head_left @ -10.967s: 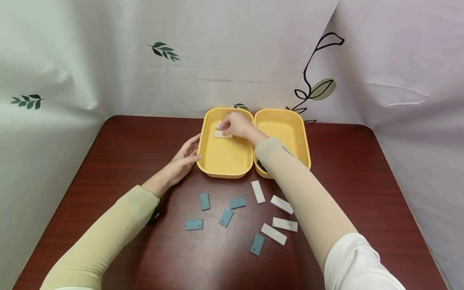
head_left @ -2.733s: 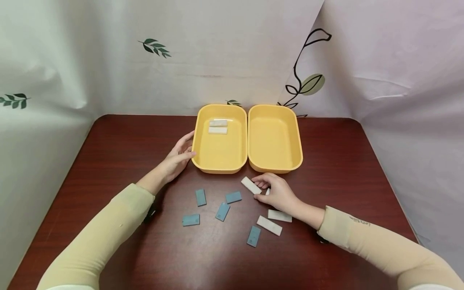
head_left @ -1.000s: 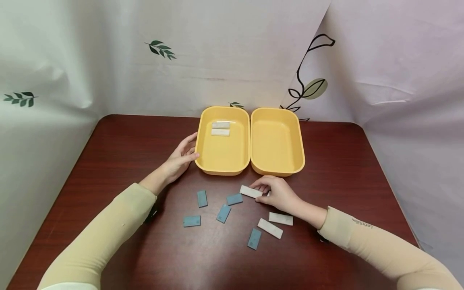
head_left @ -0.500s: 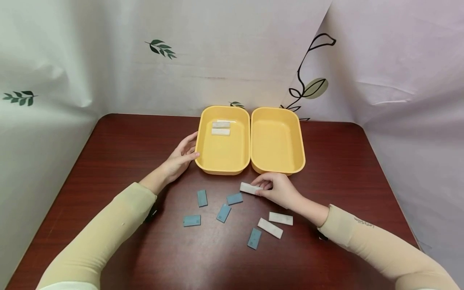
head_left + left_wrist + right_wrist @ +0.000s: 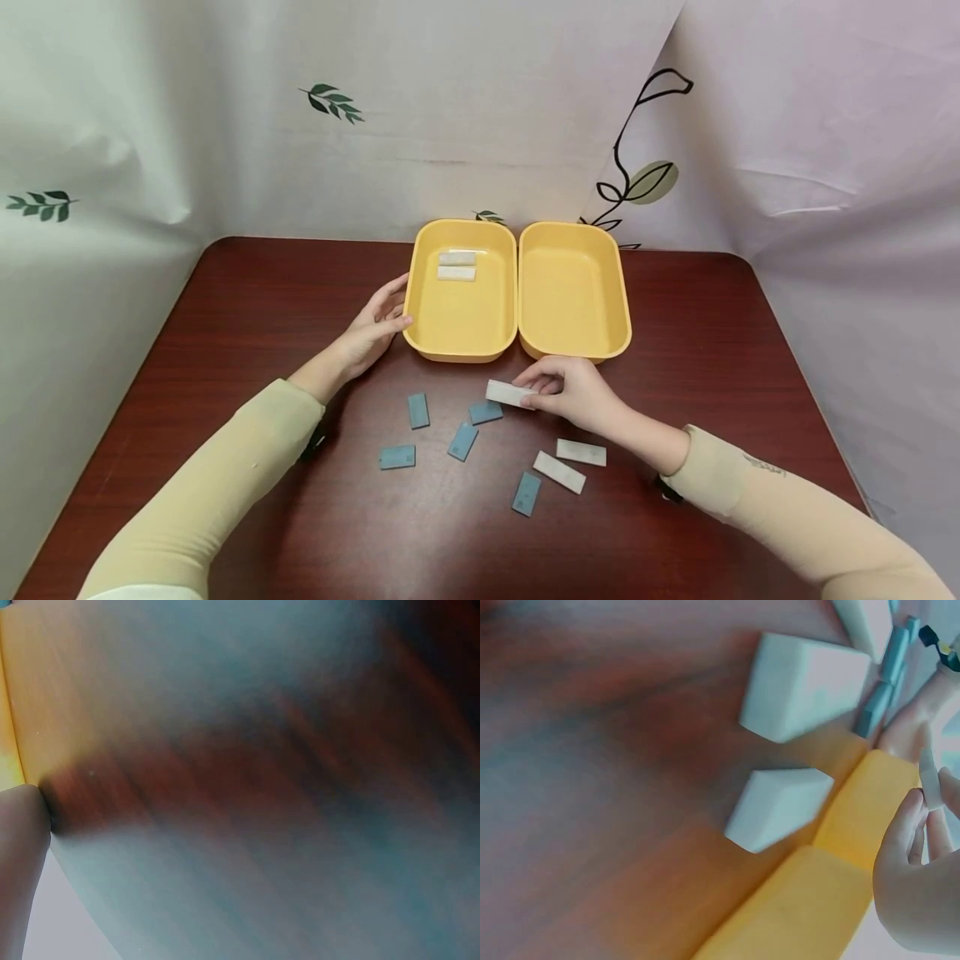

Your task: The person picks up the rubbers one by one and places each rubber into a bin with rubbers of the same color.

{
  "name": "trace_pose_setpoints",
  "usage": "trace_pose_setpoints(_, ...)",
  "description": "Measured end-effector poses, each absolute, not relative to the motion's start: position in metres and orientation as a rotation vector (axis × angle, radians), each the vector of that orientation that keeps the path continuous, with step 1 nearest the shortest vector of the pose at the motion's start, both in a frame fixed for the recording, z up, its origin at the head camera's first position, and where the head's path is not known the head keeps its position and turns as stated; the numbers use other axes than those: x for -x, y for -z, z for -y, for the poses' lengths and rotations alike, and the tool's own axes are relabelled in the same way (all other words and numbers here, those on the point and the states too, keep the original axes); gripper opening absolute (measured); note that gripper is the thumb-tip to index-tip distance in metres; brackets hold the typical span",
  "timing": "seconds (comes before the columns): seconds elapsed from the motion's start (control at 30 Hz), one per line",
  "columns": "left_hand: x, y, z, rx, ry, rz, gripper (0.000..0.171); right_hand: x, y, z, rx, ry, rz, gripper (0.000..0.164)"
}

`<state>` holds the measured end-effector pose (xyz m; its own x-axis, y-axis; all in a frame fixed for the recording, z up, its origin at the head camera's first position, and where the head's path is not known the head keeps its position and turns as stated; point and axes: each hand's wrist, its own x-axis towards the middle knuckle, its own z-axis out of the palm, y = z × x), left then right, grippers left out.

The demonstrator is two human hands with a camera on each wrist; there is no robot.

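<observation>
My right hand [image 5: 581, 396] pinches a white rectangular block [image 5: 504, 392] between thumb and fingers, in front of the trays. In the head view the block overlaps the edge of a blue block [image 5: 486, 413]. The right wrist view shows the held block [image 5: 929, 776] edge-on at the fingertips. My left hand [image 5: 367, 333] rests against the left yellow tray [image 5: 461, 356], thumb at its rim and fingers along the outer side. Inside that tray, two white blocks [image 5: 457, 273] lie one behind the other. In the left wrist view only a finger [image 5: 19, 862] touching yellow shows.
The right yellow tray [image 5: 576, 350] stands alongside the left one. Two white blocks [image 5: 581, 452] lie nearer the body; a third white block [image 5: 780, 810] sits close to the trays, hidden in the head view. Several blue blocks [image 5: 397, 457] are scattered on the dark red table [image 5: 300, 533].
Eleven seconds ago my right hand was at the white blocks in the left tray. Since then it came back, picked up another white block, turned it and shifted it slightly left. The left hand stays put.
</observation>
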<state>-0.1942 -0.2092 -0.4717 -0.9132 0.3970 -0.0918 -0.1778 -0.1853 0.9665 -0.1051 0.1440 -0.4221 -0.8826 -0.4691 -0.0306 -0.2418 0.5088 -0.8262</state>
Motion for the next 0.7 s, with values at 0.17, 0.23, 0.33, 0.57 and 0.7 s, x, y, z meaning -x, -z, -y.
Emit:
trace_pose_setpoints(0.17,0.195,0.473,0.209,-0.261,-2.152,-1.722,0.079,0.107,0.405,-0.140,0.596,1.317,-2.507,0.019)
trace_pose_setpoints(0.23,0.195,0.473,0.210,-0.259,-2.153,-1.725,0.079,0.110,0.399,-0.139,0.598,1.316,-2.516,0.019)
trace_pose_setpoints(0.33,0.195,0.474,0.210,-0.259,-2.154,-1.726,0.078,0.116,0.390,-0.138,0.577,1.306,-2.539,0.020)
trace_pose_setpoints(0.57,0.194,0.474,0.210,-0.258,-2.155,-1.721,0.078,0.139,0.372,-0.138,0.545,1.322,-2.567,0.018)
trace_pose_setpoints(0.7,0.195,0.473,0.210,-0.263,-2.153,-1.720,0.079,0.152,0.363,-0.138,0.542,1.335,-2.557,0.017)
